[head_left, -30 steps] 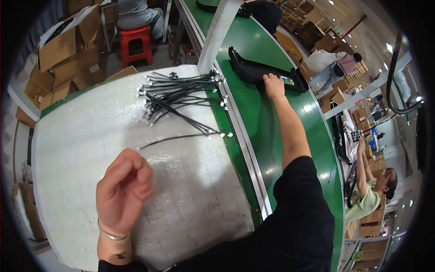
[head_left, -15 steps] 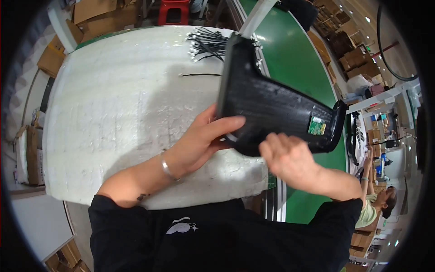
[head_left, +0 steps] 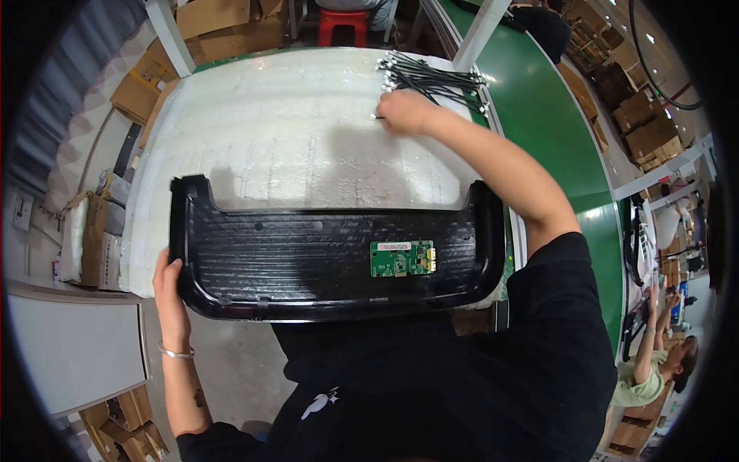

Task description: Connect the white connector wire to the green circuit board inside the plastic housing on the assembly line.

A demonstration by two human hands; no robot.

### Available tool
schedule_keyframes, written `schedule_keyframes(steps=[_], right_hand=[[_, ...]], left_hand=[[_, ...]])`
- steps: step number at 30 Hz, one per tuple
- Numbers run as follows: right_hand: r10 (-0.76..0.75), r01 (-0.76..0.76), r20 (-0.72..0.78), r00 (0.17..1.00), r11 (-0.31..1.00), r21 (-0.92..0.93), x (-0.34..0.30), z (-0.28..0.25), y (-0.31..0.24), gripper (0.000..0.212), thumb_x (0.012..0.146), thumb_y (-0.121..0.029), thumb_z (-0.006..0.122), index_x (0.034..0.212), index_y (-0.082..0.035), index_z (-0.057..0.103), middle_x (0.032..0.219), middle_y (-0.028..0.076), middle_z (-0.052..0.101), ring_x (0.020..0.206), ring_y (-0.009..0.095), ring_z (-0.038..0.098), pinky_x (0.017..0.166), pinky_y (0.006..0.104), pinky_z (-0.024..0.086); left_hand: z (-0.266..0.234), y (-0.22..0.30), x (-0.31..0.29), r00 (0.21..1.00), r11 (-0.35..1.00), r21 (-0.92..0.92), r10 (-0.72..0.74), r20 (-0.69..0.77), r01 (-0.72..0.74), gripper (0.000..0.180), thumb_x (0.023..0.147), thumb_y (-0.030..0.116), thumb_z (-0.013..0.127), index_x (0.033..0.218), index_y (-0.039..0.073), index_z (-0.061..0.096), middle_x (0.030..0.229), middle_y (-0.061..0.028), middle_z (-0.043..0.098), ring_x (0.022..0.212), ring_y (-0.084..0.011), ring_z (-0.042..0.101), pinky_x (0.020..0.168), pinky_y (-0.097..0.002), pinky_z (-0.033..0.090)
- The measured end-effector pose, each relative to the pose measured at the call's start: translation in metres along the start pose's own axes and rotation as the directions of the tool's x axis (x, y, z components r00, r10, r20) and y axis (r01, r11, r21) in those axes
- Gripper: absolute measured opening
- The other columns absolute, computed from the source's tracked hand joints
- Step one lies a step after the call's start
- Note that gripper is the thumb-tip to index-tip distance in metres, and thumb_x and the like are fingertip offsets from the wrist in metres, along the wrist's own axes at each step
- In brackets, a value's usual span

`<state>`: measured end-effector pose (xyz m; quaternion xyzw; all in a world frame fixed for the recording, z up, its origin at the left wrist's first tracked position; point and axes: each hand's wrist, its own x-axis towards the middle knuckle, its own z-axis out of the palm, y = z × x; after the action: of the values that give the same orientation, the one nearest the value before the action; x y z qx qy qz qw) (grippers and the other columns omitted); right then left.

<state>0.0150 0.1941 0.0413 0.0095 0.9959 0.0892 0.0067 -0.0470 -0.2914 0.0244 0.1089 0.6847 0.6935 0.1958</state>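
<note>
A wide black plastic shell (head_left: 308, 262), with raised ends and a ribbed inner face, lies across the near edge of the padded table. A green circuit board (head_left: 402, 259) sits inside it, right of the middle. My left hand (head_left: 171, 292) grips the shell's left end, thumb over the rim. At the far side my right hand (head_left: 408, 112) is closed, pinching a thin black cable (head_left: 376, 117); only its white-tipped end pokes out. Just beyond that hand lies a bundle of black cables (head_left: 435, 79) with white connectors.
The table (head_left: 269, 138) has a white, plastic-wrapped covering. A green conveyor belt (head_left: 543, 123) runs along its right side, with a white post (head_left: 479, 37) at the far corner. Cardboard boxes stand at left, and a co-worker (head_left: 654, 373) is at far right.
The shell has been turned and lowered, so its inside and board now face up along the near edge. My left hand moved to its left end; my right let go and reached the lone cable.
</note>
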Motion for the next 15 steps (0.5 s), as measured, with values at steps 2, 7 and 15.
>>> schedule_keyframes(steps=[2, 7, 15], right_hand=[[-0.072, 0.057, -0.119, 0.99, 0.991, -0.122, 0.002, 0.014, -0.006, 0.015, 0.079, -0.01, 0.054, 0.083, 0.001, 0.064, 0.093, 0.016, 0.066, 0.087, 0.032, 0.064, 0.073, 0.0415, 0.052], [0.026, -0.026, -0.114, 0.993, 1.0, 0.007, -0.022, -0.023, -0.012, 0.014, 0.081, -0.01, 0.054, 0.091, -0.003, 0.061, 0.088, 0.015, 0.066, 0.085, 0.033, 0.064, 0.074, 0.0421, 0.052], [-0.249, 0.223, -0.519, 0.818, 0.968, -0.113, -0.093, -0.142, -0.036, 0.009, 0.079, -0.008, 0.062, 0.086, -0.002, 0.061, 0.077, 0.01, 0.059, 0.075, 0.028, 0.06, 0.062, 0.0381, 0.048]], left_hand=[[0.006, 0.013, -0.006, 0.908, 0.729, 0.62, 0.414, -0.062, -0.29, 0.045, 0.087, 0.015, 0.056, 0.13, 0.005, 0.048, 0.135, -0.0104, 0.046, 0.127, -0.0235, 0.04, 0.101, -0.0373, 0.035], [0.05, 0.048, -0.007, 0.891, 0.745, 0.519, 0.447, 0.08, -0.42, 0.039, 0.084, 0.01, 0.058, 0.123, 0.007, 0.053, 0.133, -0.0091, 0.049, 0.122, -0.022, 0.046, 0.097, -0.0359, 0.039], [0.137, 0.076, 0.012, 0.662, 0.557, 0.446, 0.273, 0.698, -0.7, 0.031, 0.076, 0.01, 0.068, 0.105, 0.005, 0.06, 0.122, -0.0138, 0.055, 0.109, -0.0309, 0.055, 0.087, -0.0354, 0.046]])
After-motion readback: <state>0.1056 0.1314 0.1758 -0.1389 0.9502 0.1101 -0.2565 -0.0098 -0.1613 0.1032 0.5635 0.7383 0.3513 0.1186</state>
